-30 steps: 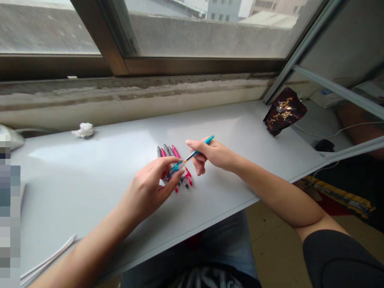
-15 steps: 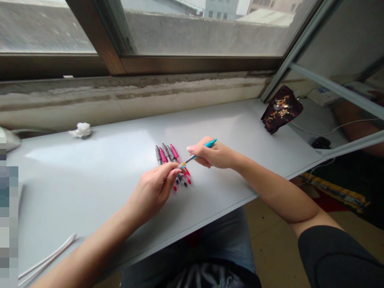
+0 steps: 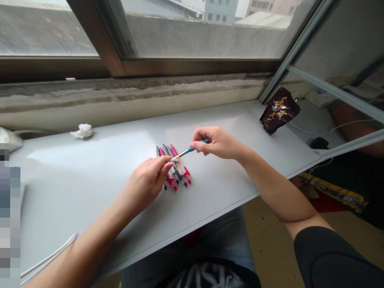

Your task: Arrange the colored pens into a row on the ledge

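Observation:
Between my two hands a pen (image 3: 183, 154) with a teal end is held slantwise above the desk (image 3: 105, 172). My left hand (image 3: 151, 173) pinches its lower, pale end between thumb and fingers. Around the teal end, the fingers of my right hand (image 3: 214, 142) are closed. Beneath the held pen lies a row of pens (image 3: 181, 176), some with grey and some with pink grips, side by side on the desk. My left hand covers part of that row.
A crumpled white tissue (image 3: 82, 131) lies at the back left, and a white cable (image 3: 49, 256) at the front left. Back right stands a dark wrapper with gold lettering (image 3: 280, 111), beside a metal frame (image 3: 336, 89). Behind the frame is a black mouse (image 3: 319, 143).
My right hand has turned and moved slightly up, its fingers now wrapped over the teal end. My left hand has shifted a little left with the pale end.

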{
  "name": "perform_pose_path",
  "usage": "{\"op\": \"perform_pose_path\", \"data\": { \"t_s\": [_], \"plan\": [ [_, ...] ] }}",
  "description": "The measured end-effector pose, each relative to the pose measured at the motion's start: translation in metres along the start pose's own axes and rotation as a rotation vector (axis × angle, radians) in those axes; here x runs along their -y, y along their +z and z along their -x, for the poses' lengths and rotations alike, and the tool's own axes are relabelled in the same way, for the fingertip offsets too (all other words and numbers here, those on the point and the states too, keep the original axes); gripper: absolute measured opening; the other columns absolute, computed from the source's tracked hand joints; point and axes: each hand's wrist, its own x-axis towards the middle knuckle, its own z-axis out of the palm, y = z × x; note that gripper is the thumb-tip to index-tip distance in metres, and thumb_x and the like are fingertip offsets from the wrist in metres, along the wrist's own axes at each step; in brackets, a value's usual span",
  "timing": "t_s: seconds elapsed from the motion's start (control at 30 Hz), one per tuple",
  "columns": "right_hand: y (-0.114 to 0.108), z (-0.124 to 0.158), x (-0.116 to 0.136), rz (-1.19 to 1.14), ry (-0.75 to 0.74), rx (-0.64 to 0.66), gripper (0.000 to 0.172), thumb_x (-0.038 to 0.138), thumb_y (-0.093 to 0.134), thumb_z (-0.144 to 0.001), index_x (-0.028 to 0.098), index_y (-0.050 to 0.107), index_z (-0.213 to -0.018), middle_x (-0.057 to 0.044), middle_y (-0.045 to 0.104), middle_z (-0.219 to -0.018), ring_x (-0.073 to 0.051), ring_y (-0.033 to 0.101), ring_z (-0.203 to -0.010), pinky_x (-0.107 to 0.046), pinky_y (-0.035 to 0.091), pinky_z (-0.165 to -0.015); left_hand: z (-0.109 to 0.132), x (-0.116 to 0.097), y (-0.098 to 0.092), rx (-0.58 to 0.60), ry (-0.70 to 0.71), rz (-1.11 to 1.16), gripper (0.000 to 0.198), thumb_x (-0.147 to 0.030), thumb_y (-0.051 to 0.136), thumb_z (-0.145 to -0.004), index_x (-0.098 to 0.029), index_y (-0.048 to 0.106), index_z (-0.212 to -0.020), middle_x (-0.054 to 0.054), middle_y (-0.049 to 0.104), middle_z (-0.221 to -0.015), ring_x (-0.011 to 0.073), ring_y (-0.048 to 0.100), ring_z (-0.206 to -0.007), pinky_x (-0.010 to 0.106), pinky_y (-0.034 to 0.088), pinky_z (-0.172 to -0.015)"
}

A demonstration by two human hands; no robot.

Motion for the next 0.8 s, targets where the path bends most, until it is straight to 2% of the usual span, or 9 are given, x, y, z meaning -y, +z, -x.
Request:
{"op": "perform_pose_path", "data": {
  "t_s": [0.07, 0.13, 0.23, 0.3, 0.37, 0.47, 0.53, 0.63, 0.8],
  "plan": [
    [0.000, -0.001, -0.002, 0.029, -0.040, -0.064, 0.036, 0.040, 0.087, -0.087, 0.017, 0.064, -0.103, 0.000, 0.070, -0.090, -0.011, 0.063, -0.072, -0.022, 0.047, -0.063, -0.001, 0.003, -0.001, -0.003, -0.007, -0.041, 0.047, -0.045, 0.037, -0.115, -0.017, 0.074, -0.111, 0.006, 0.074, -0.081, 0.0220, 0.067, -0.069, 0.032, 0.051, -0.069],
    [0.002, -0.001, -0.003, 0.010, -0.041, -0.106, 0.040, 0.044, 0.085, -0.088, 0.018, 0.064, -0.110, -0.001, 0.071, -0.093, -0.011, 0.064, -0.074, -0.023, 0.047, -0.063, -0.002, 0.005, -0.002, 0.001, -0.013, -0.054, 0.048, -0.046, 0.036, -0.116, -0.017, 0.074, -0.110, 0.006, 0.074, -0.080, 0.0221, 0.066, -0.069, 0.032, 0.051, -0.069],
    [0.003, -0.002, -0.005, 0.017, 0.017, -0.142, 0.035, 0.050, 0.068, -0.101, 0.016, 0.066, -0.095, 0.000, 0.066, -0.076, -0.011, 0.059, -0.064, -0.024, 0.043, -0.058, -0.002, 0.006, -0.002, 0.004, -0.012, -0.054, 0.047, -0.046, 0.036, -0.116, -0.017, 0.073, -0.111, 0.006, 0.073, -0.081, 0.0223, 0.066, -0.070, 0.032, 0.052, -0.071],
    [0.001, -0.002, -0.006, 0.031, 0.007, -0.116, 0.028, 0.041, 0.072, -0.099, 0.015, 0.067, -0.090, 0.000, 0.066, -0.075, -0.011, 0.058, -0.065, -0.024, 0.043, -0.059, -0.002, 0.007, -0.002, 0.006, -0.017, -0.057, 0.046, -0.046, 0.037, -0.115, -0.017, 0.072, -0.112, 0.006, 0.073, -0.082, 0.0226, 0.066, -0.071, 0.033, 0.052, -0.072],
    [-0.002, -0.004, -0.009, -0.022, -0.053, -0.070, 0.023, 0.030, 0.082, -0.088, 0.016, 0.068, -0.099, -0.003, 0.070, -0.092, -0.011, 0.062, -0.075, -0.023, 0.048, -0.063, -0.001, 0.008, -0.001, 0.012, -0.039, -0.049, 0.044, -0.046, 0.038, -0.115, -0.019, 0.072, -0.114, 0.005, 0.074, -0.083, 0.0228, 0.066, -0.072, 0.033, 0.052, -0.072],
    [-0.004, -0.007, -0.014, -0.139, -0.063, -0.071, 0.044, 0.031, 0.087, -0.084, 0.019, 0.065, -0.120, -0.005, 0.070, -0.112, -0.012, 0.066, -0.085, -0.022, 0.053, -0.065, -0.001, 0.008, 0.000, 0.020, -0.078, -0.026, 0.041, -0.045, 0.040, -0.113, -0.020, 0.072, -0.115, 0.005, 0.074, -0.082, 0.0226, 0.066, -0.071, 0.033, 0.053, -0.073],
    [-0.003, -0.009, -0.017, -0.170, 0.017, -0.118, 0.041, 0.042, 0.082, -0.091, 0.017, 0.064, -0.118, -0.004, 0.070, -0.099, -0.012, 0.065, -0.078, -0.022, 0.051, -0.059, -0.002, 0.008, 0.000, 0.021, -0.087, -0.018, 0.039, -0.044, 0.041, -0.113, -0.021, 0.072, -0.115, 0.005, 0.073, -0.082, 0.0224, 0.066, -0.071, 0.033, 0.053, -0.074],
    [-0.001, -0.010, -0.017, -0.188, 0.088, -0.141, 0.037, 0.051, 0.076, -0.096, 0.015, 0.065, -0.098, -0.001, 0.067, -0.076, -0.012, 0.061, -0.067, -0.022, 0.049, -0.054, -0.003, 0.007, -0.002, 0.023, -0.102, -0.009, 0.037, -0.044, 0.041, -0.112, -0.021, 0.071, -0.113, 0.005, 0.072, -0.080, 0.0220, 0.065, -0.070, 0.033, 0.052, -0.073],
    [-0.001, -0.009, -0.007, -0.273, -0.024, -0.249, 0.041, 0.038, 0.094, -0.078, 0.016, 0.066, -0.096, 0.000, 0.069, -0.086, -0.009, 0.059, -0.070, -0.023, 0.051, -0.063, -0.003, 0.004, -0.003, 0.029, -0.130, 0.033, 0.032, -0.041, 0.044, -0.110, -0.022, 0.069, -0.108, 0.002, 0.068, -0.074, 0.0198, 0.062, -0.066, 0.031, 0.049, -0.068]
  ]
}}
